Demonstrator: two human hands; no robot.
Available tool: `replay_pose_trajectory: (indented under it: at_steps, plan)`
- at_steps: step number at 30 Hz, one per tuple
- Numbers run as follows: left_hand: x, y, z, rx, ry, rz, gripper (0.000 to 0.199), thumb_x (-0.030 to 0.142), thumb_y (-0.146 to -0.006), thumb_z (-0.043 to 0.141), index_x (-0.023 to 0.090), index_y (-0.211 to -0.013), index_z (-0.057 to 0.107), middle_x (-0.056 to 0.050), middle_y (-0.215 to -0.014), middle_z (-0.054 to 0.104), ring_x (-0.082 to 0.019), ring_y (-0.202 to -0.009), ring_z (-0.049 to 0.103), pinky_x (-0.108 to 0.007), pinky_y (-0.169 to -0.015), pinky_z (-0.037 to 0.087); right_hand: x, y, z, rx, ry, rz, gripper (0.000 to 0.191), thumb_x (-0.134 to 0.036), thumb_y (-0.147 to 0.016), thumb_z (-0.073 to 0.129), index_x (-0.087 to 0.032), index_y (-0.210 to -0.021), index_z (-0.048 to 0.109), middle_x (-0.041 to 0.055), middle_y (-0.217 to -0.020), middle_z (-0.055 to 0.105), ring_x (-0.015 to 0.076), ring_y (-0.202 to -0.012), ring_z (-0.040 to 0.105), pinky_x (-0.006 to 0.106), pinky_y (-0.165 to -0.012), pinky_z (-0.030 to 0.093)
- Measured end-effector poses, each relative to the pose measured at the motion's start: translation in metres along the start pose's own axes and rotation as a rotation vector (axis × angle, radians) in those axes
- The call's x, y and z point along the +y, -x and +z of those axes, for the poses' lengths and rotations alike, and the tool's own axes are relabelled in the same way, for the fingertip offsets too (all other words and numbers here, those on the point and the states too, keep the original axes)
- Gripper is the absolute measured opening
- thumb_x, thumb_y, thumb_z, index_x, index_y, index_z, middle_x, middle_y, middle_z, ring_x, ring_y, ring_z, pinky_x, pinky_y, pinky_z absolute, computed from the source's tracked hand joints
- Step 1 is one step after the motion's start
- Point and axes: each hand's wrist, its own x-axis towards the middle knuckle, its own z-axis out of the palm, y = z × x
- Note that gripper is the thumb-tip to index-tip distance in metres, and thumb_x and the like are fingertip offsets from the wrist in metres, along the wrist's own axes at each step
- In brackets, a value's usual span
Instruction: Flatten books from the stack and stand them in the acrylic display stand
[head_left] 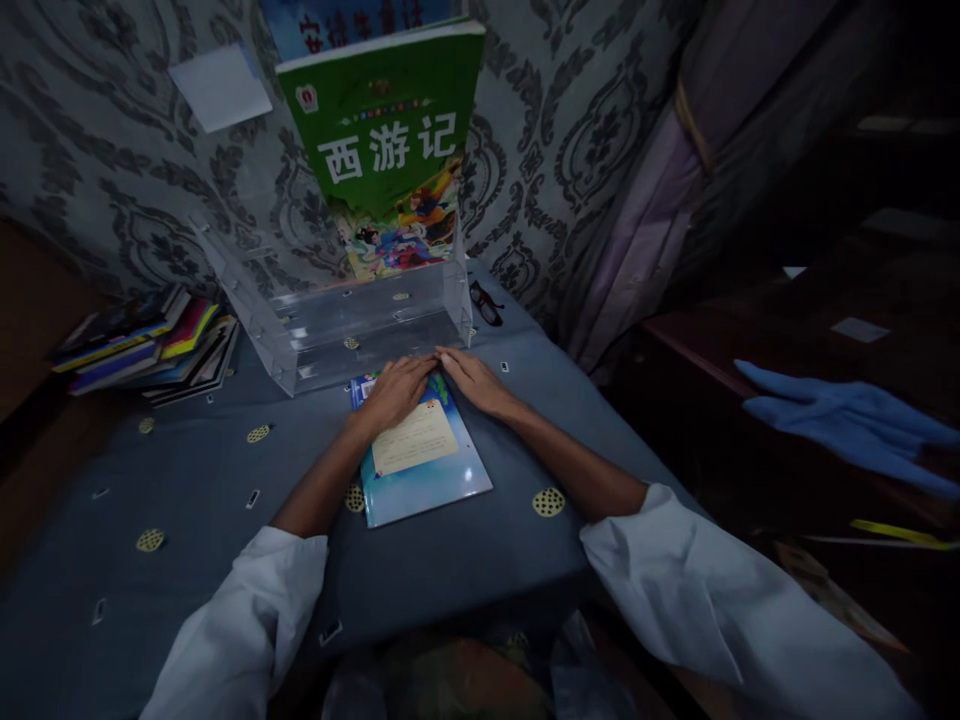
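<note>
A thin book with a light blue cover and a cream text panel [416, 440] lies flat on the blue tablecloth [450, 550]. My left hand [397, 390] rests flat on its upper part, fingers stretched out. At the book's upper right corner is my right hand [472, 380], its fingers extended and the tips meeting those of my left hand. Just beyond both hands stands a clear plastic rack [367, 330]. A green book with white characters [390, 130] stands upright in the rack, with a blue book [352, 22] partly hidden behind it.
Several books are piled [157, 340] at the left. Dark glasses [486, 303] lie right of the rack. A white card [221, 88] is on the patterned wall. To the right are a purple curtain [645, 210] and a blue glove [847, 415] on a dark surface.
</note>
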Motion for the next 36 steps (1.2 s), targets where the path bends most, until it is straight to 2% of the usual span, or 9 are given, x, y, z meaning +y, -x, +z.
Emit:
replay_pose_trajectory:
  at_steps: [4,7,12,21,26,30,36]
  plan:
    - [-0.001,0.000,0.002,0.009,0.012,-0.035,0.041,0.021,-0.102,0.036,0.018,-0.141,0.048,-0.011,-0.136,0.061,-0.027,-0.126,0.053,-0.044,-0.104,0.042,-0.004,0.010,-0.002,0.045,0.054,-0.031,0.042,-0.032,-0.103,0.036,-0.016,-0.128,0.065,0.0136,-0.128,0.069,0.0268,-0.121,0.061,0.045,-0.108,0.046]
    - [-0.003,0.000,0.003,0.004,0.027,-0.058,0.040,0.019,-0.101,0.037,0.017,-0.139,0.046,-0.012,-0.132,0.062,-0.026,-0.123,0.054,-0.043,-0.102,0.042,-0.008,0.014,-0.002,0.015,0.085,-0.104,0.033,-0.024,-0.097,0.046,-0.017,-0.117,0.072,0.0110,-0.119,0.073,0.0269,-0.114,0.063,0.045,-0.105,0.046]
    - [-0.004,0.000,0.004,0.018,0.049,-0.061,0.041,0.018,-0.101,0.037,0.016,-0.141,0.042,-0.013,-0.134,0.060,-0.026,-0.124,0.054,-0.043,-0.104,0.041,-0.010,0.010,0.001,-0.101,0.209,-0.239,0.038,-0.018,-0.095,0.046,-0.011,-0.126,0.068,0.0160,-0.130,0.067,0.0299,-0.120,0.059,0.049,-0.105,0.046]
    - [-0.003,0.000,0.006,0.034,0.082,-0.079,0.045,0.018,-0.100,0.039,0.016,-0.144,0.039,-0.014,-0.140,0.057,-0.027,-0.128,0.052,-0.044,-0.107,0.040,-0.007,0.004,0.003,-0.086,0.157,-0.238,0.040,-0.016,-0.095,0.046,-0.015,-0.129,0.067,0.0136,-0.131,0.067,0.0259,-0.125,0.059,0.045,-0.109,0.046]
    - [-0.003,0.001,0.005,0.034,0.090,-0.079,0.044,0.019,-0.100,0.039,0.017,-0.144,0.040,-0.012,-0.141,0.057,-0.026,-0.129,0.052,-0.043,-0.108,0.040,-0.008,0.007,0.005,-0.097,0.173,-0.208,0.039,-0.016,-0.094,0.048,-0.012,-0.127,0.069,0.0159,-0.131,0.067,0.0277,-0.125,0.060,0.047,-0.109,0.047]
    - [-0.002,0.000,0.004,0.030,0.103,-0.078,0.043,0.019,-0.100,0.038,0.018,-0.143,0.040,-0.011,-0.141,0.058,-0.025,-0.129,0.052,-0.044,-0.108,0.039,-0.011,0.015,0.000,-0.101,0.180,-0.200,0.039,-0.016,-0.094,0.047,-0.014,-0.126,0.069,0.0145,-0.130,0.069,0.0276,-0.124,0.062,0.047,-0.108,0.049]
    - [-0.001,0.000,0.003,0.023,0.082,-0.095,0.042,0.019,-0.100,0.038,0.013,-0.141,0.043,-0.014,-0.138,0.059,-0.027,-0.125,0.053,-0.043,-0.104,0.041,-0.025,0.041,-0.014,-0.121,0.154,-0.203,0.037,-0.017,-0.095,0.048,-0.018,-0.124,0.071,0.0123,-0.128,0.070,0.0273,-0.121,0.064,0.046,-0.105,0.051]
